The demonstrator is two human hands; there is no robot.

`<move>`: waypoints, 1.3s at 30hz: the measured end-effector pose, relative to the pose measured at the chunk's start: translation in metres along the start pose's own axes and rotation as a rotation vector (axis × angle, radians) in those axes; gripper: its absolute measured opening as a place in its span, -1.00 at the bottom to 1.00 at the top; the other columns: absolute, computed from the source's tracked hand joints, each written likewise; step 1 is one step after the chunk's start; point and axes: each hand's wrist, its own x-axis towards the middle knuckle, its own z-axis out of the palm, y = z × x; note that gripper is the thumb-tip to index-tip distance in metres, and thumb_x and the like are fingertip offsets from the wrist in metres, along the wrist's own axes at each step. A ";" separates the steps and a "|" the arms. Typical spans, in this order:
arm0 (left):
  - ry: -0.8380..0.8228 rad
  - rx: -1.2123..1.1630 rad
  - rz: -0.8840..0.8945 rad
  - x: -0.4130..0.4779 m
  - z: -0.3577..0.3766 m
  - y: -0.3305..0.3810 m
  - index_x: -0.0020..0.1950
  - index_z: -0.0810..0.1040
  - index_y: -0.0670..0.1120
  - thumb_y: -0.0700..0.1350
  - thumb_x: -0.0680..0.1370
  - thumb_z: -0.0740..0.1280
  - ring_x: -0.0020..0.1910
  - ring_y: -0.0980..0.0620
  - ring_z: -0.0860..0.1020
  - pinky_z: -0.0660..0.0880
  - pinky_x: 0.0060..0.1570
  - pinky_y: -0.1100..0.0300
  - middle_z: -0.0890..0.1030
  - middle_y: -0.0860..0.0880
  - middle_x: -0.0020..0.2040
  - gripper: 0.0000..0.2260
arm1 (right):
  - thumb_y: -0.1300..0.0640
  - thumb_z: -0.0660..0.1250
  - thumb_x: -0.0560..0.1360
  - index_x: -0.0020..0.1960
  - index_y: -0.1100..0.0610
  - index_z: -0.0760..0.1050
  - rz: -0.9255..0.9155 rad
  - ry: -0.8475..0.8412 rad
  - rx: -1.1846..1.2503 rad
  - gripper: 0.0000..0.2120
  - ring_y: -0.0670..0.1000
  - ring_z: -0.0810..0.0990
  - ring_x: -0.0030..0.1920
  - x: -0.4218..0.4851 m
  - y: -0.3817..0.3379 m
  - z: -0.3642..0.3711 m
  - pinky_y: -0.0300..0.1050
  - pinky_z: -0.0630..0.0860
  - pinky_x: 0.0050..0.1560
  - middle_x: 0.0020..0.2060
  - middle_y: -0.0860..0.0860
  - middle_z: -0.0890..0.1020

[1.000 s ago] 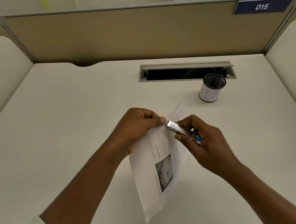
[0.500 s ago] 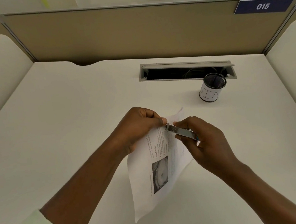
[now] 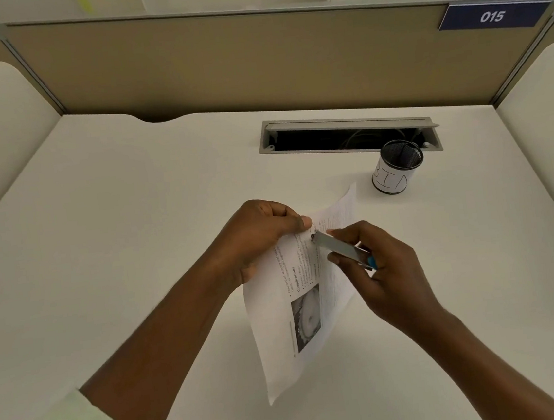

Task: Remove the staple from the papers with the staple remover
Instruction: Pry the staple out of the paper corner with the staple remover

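Note:
The stapled papers [image 3: 281, 315], printed with text and a grey picture, hang tilted above the white desk [image 3: 116, 226]. My left hand [image 3: 258, 235] pinches their upper part between thumb and fingers. My right hand [image 3: 377, 267] grips a silver staple remover [image 3: 339, 249] with a blue end. The remover's tip touches the paper just right of my left thumb, at the top corner. The staple itself is too small to make out.
A black mesh cup [image 3: 396, 171] with a white label stands at the back right. Behind it lies an open cable slot [image 3: 346, 134] in the desk. Beige partition walls [image 3: 219, 65] enclose the desk on three sides.
The papers have swung slightly and their far corner has lifted into view. The remover's tip has stayed against the paper beside my left thumb, shifting a little.

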 end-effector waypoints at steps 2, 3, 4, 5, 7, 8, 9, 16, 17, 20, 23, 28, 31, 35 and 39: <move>-0.022 -0.014 0.002 0.000 -0.002 -0.001 -0.20 0.74 -0.05 -0.06 0.51 0.48 -0.19 -0.08 0.70 0.59 -0.14 0.11 0.76 -0.07 -0.15 -0.87 | 0.12 0.43 0.55 0.09 -0.04 0.56 0.039 0.015 0.010 -0.85 -0.15 0.60 -0.09 0.000 0.003 -0.002 -0.42 0.45 -0.13 -0.06 -0.26 0.64; -0.030 -0.010 0.003 0.000 -0.002 -0.001 -0.19 0.74 -0.05 -0.05 0.52 0.47 -0.19 -0.07 0.70 0.58 -0.14 0.11 0.76 -0.07 -0.15 -0.87 | 0.12 0.43 0.56 0.10 -0.04 0.57 0.049 0.015 0.008 -0.85 -0.17 0.59 -0.10 0.000 0.003 -0.003 -0.45 0.43 -0.13 -0.07 -0.28 0.63; -0.035 0.000 0.006 0.000 -0.002 -0.001 -0.18 0.74 -0.05 -0.04 0.52 0.47 -0.19 -0.07 0.70 0.57 -0.14 0.11 0.76 -0.06 -0.15 -0.87 | 0.11 0.43 0.56 0.11 -0.03 0.57 0.053 0.012 0.010 -0.85 -0.18 0.59 -0.11 0.000 0.003 -0.003 -0.47 0.41 -0.14 -0.08 -0.29 0.62; -0.038 0.008 0.012 0.000 -0.001 0.000 -0.18 0.74 -0.05 -0.04 0.52 0.47 -0.19 -0.07 0.69 0.57 -0.13 0.11 0.76 -0.06 -0.15 -0.86 | 0.11 0.42 0.56 0.11 -0.04 0.57 0.054 0.007 0.018 -0.85 -0.18 0.58 -0.12 0.001 0.002 -0.003 -0.47 0.40 -0.14 -0.09 -0.29 0.62; -0.042 0.010 0.023 0.000 0.000 0.000 -0.17 0.73 -0.06 -0.03 0.52 0.47 -0.16 -0.09 0.69 0.55 -0.09 0.06 0.75 -0.09 -0.13 -0.86 | 0.09 0.42 0.56 0.11 -0.06 0.56 0.057 -0.003 0.034 -0.85 -0.18 0.59 -0.12 0.002 0.001 -0.004 -0.46 0.41 -0.15 -0.10 -0.31 0.62; -0.042 0.007 0.028 0.000 0.001 0.001 -0.17 0.73 -0.08 -0.03 0.52 0.47 -0.14 -0.12 0.68 0.55 -0.06 0.05 0.75 -0.10 -0.12 -0.85 | 0.08 0.42 0.56 0.11 -0.08 0.56 0.056 -0.007 0.044 -0.85 -0.18 0.59 -0.11 0.002 0.000 -0.004 -0.45 0.42 -0.14 -0.10 -0.31 0.62; -0.042 0.005 0.031 0.000 0.002 0.001 -0.16 0.73 -0.09 -0.03 0.52 0.47 -0.12 -0.15 0.69 0.55 -0.04 0.04 0.75 -0.11 -0.11 -0.85 | 0.08 0.42 0.56 0.11 -0.09 0.55 0.053 -0.012 0.054 -0.85 -0.17 0.59 -0.10 0.003 -0.001 -0.005 -0.45 0.43 -0.13 -0.10 -0.32 0.62; -0.027 0.002 0.007 0.001 0.005 0.000 -0.14 0.72 -0.14 -0.02 0.51 0.48 -0.21 -0.06 0.66 0.53 -0.10 0.08 0.75 -0.11 -0.15 -0.81 | 0.08 0.42 0.56 0.09 -0.06 0.56 0.053 -0.034 0.071 -0.87 -0.16 0.60 -0.08 0.003 0.000 -0.006 -0.42 0.47 -0.12 -0.08 -0.31 0.62; -0.023 0.002 0.006 0.001 0.006 0.000 -0.15 0.72 -0.14 -0.02 0.51 0.48 -0.21 -0.06 0.66 0.53 -0.11 0.08 0.74 -0.10 -0.15 -0.82 | 0.07 0.42 0.56 0.09 -0.06 0.56 0.050 -0.033 0.067 -0.88 -0.15 0.60 -0.08 0.003 0.000 -0.006 -0.41 0.47 -0.12 -0.08 -0.31 0.62; -0.032 -0.021 -0.004 0.000 0.006 0.003 -0.15 0.72 -0.14 -0.06 0.51 0.48 -0.19 -0.10 0.66 0.54 -0.09 0.06 0.74 -0.15 -0.12 -0.84 | 0.05 0.41 0.56 0.06 -0.12 0.53 0.055 -0.036 0.058 -0.88 -0.16 0.60 -0.09 0.003 -0.001 -0.006 -0.40 0.47 -0.13 -0.07 -0.31 0.64; -0.048 -0.054 -0.015 0.000 0.005 0.006 -0.18 0.71 -0.15 -0.11 0.51 0.48 -0.16 -0.14 0.63 0.54 -0.05 0.03 0.72 -0.17 -0.14 -0.87 | 0.06 0.42 0.56 0.02 -0.19 0.49 0.056 -0.029 0.060 -0.84 -0.13 0.60 -0.10 0.005 -0.002 -0.007 -0.33 0.48 -0.18 -0.05 -0.27 0.65; -0.068 -0.088 -0.041 0.001 0.003 0.007 -0.25 0.69 -0.14 -0.17 0.51 0.47 -0.21 -0.11 0.61 0.55 -0.07 0.04 0.69 -0.15 -0.21 -0.86 | 0.09 0.42 0.55 0.02 -0.08 0.53 0.034 -0.034 0.030 -0.89 -0.06 0.59 -0.15 0.007 -0.002 -0.007 -0.04 0.57 -0.18 -0.04 -0.18 0.68; -0.079 -0.104 -0.074 0.002 0.002 0.004 -0.30 0.69 -0.11 -0.17 0.50 0.48 -0.26 -0.09 0.61 0.55 -0.13 0.09 0.68 -0.13 -0.25 -0.83 | 0.10 0.42 0.55 0.05 -0.08 0.53 -0.038 -0.050 -0.031 -0.86 -0.02 0.59 -0.18 0.009 -0.001 -0.010 0.07 0.55 -0.17 -0.06 -0.14 0.67; -0.086 -0.113 -0.102 0.003 0.002 0.002 -0.31 0.69 -0.10 -0.15 0.50 0.48 -0.30 -0.09 0.62 0.58 -0.15 0.08 0.69 -0.11 -0.28 -0.82 | 0.08 0.37 0.55 0.12 -0.07 0.56 -0.207 -0.086 -0.206 -0.84 -0.12 0.47 -0.22 0.009 -0.007 -0.008 -0.04 0.45 -0.20 -0.09 -0.14 0.62; -0.073 -0.083 -0.049 0.005 0.002 0.003 -0.24 0.71 -0.08 -0.12 0.53 0.46 -0.17 -0.11 0.67 0.61 -0.04 0.02 0.74 -0.12 -0.13 -0.86 | 0.07 0.38 0.55 0.11 -0.05 0.56 -0.099 -0.075 -0.106 -0.86 -0.09 0.56 -0.17 0.004 -0.004 -0.005 -0.02 0.54 -0.18 -0.03 -0.19 0.65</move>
